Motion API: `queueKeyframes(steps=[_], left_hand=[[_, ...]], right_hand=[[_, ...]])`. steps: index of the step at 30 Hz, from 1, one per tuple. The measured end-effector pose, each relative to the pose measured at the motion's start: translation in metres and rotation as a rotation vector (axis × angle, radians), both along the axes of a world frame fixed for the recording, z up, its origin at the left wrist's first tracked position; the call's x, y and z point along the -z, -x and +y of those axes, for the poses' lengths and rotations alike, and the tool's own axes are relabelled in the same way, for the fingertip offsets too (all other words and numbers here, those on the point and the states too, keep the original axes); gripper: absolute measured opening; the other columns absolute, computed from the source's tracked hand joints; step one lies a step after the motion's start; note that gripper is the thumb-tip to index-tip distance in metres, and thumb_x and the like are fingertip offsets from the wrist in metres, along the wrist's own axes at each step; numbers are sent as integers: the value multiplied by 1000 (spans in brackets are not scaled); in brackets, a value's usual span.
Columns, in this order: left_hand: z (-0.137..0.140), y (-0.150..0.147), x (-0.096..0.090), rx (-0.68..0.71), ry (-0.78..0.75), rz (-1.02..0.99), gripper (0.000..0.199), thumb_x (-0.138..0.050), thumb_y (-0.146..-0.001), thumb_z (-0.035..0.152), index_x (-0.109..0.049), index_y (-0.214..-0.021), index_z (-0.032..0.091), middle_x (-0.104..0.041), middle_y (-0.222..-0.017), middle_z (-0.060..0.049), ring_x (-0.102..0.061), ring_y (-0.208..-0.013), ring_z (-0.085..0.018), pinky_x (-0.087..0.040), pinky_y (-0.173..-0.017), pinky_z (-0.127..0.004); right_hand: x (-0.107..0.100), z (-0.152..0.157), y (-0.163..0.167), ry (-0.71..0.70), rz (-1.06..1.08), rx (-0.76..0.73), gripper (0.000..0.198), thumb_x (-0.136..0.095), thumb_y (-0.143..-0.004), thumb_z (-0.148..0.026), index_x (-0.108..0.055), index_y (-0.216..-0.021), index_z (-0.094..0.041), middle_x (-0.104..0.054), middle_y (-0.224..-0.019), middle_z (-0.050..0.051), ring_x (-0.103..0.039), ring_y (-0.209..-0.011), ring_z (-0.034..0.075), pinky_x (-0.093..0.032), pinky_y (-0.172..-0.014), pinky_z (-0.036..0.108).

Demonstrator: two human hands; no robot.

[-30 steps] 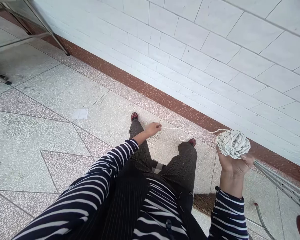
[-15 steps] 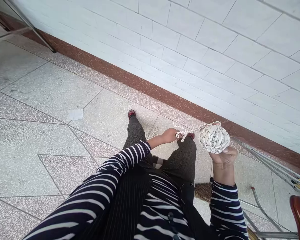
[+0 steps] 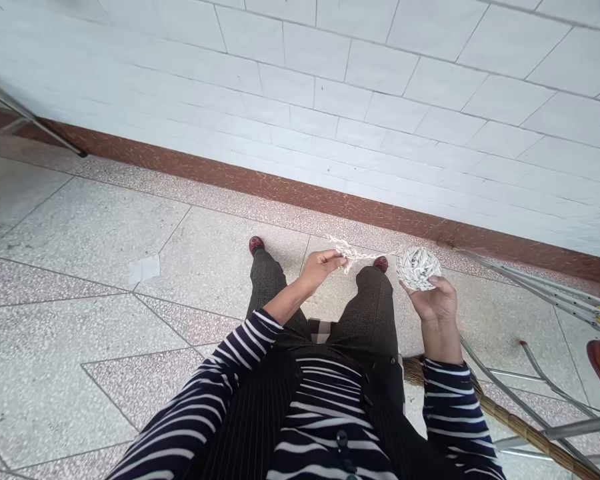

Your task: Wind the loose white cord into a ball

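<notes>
My right hand [image 3: 435, 301] grips a ball of white cord [image 3: 419, 268] from below, at the right of the head view. A strand runs from the ball across to my left hand [image 3: 322, 267]. Pinched between the left thumb and fingers is a loose, looped bunch of the same white cord [image 3: 349, 253]. Both hands are held out in front of my knees, with the cord stretched between them. The fingers on the far side of the ball are partly hidden by it.
A broom [image 3: 510, 420] lies low at the right beside a metal-framed chair [image 3: 540, 380]. Crutch-like metal poles [image 3: 525, 277] lean near the wall. A white paper scrap [image 3: 145, 269] is on the speckled floor [image 3: 60, 333]. Ahead stands a white tiled wall [image 3: 300, 113].
My left hand has moved left and raised its cord bunch, drawing the strand straighter. The ball has shifted slightly left and turned. The camera view has rotated a little.
</notes>
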State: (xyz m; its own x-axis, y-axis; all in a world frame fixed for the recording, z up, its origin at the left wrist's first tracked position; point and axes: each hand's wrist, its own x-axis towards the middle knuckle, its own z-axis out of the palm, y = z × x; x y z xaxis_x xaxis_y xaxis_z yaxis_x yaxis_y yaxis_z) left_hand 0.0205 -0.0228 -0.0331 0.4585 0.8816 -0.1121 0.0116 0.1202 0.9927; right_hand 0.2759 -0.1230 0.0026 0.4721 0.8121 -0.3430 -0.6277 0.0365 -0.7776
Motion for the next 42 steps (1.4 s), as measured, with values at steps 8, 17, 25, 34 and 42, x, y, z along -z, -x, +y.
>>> queueKeyframes(steps=[8,17,25,34,42], left_hand=[[-27,28,-43,14,-406,256,34,-52,-96,44,-71,-80,21,-75,-90,-4,-68,-89,-19,-49,-93,-31],[-2,53,-23,-162,-228,186,36,-52,-93,41,-69,-71,18,-72,-76,-3,-64,-77,-17,-50,-81,-28],[26,66,8,-265,-186,312,40,-50,-89,45,-68,-66,18,-71,-73,-4,-63,-74,-16,-48,-74,-26],[17,69,4,-164,-185,311,42,-50,-91,45,-66,-64,17,-70,-69,-4,-59,-68,-15,-46,-70,-26],[-1,34,31,298,168,183,66,-76,-77,47,-60,-132,14,-75,-80,-5,-67,-85,-21,-46,-84,-31]], right_hand=[[35,35,9,153,14,75,41,-78,-54,-12,-66,-92,-20,-76,-90,1,-72,-79,20,-64,-64,36],[17,57,14,42,-53,64,46,-81,-55,-12,-67,-98,-20,-76,-95,-1,-72,-84,19,-64,-71,35],[9,47,10,53,-24,113,40,-77,-55,-12,-67,-93,-19,-77,-97,1,-73,-85,21,-65,-70,38],[-26,46,12,-74,-78,144,46,-75,-54,-12,-70,-98,-22,-76,-108,-1,-71,-93,20,-63,-72,33],[-67,47,30,-161,-81,-151,68,-70,-52,-13,-68,-118,-31,-74,-122,0,-65,-123,29,-57,-100,46]])
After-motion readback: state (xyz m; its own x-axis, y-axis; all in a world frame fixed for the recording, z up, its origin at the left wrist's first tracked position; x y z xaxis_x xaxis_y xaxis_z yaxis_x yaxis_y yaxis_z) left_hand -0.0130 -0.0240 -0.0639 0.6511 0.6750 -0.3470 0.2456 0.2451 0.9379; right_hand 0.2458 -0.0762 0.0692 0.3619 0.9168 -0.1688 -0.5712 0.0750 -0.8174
